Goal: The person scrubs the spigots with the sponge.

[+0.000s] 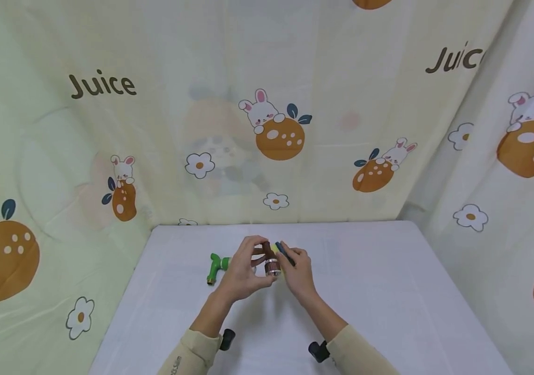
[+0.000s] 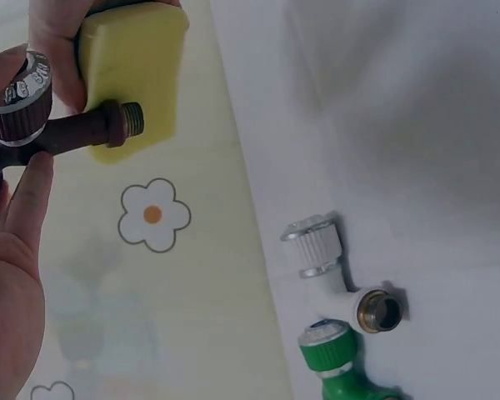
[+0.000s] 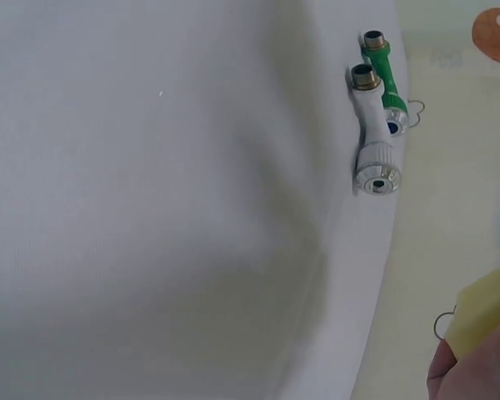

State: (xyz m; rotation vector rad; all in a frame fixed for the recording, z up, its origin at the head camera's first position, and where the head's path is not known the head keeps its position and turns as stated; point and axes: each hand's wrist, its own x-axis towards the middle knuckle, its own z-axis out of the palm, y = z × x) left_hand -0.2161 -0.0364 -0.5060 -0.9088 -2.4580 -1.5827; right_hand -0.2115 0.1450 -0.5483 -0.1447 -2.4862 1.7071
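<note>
My left hand (image 1: pixel 239 276) grips a dark brown tap (image 2: pixel 75 133) with a ridged, chrome-trimmed knob, thumb on the knob and fingers along the body. Its threaded end sticks out in the left wrist view. Close by on the right, my right hand (image 1: pixel 301 276) holds a yellow sponge (image 2: pixel 142 67) with a dark layer on one side. The sponge overlaps the tap in view; whether they touch I cannot tell. At the right wrist view's edge, only part of the sponge (image 3: pixel 483 312) and fingers show. Both hands are raised above the table.
A green tap (image 1: pixel 215 266) lies on the white-covered table (image 1: pixel 389 302), left of the hands. A white tap (image 3: pixel 372 125) lies beside it, mostly hidden behind my left hand in the head view. Printed curtains (image 1: pixel 332 172) hang behind the table and at both sides.
</note>
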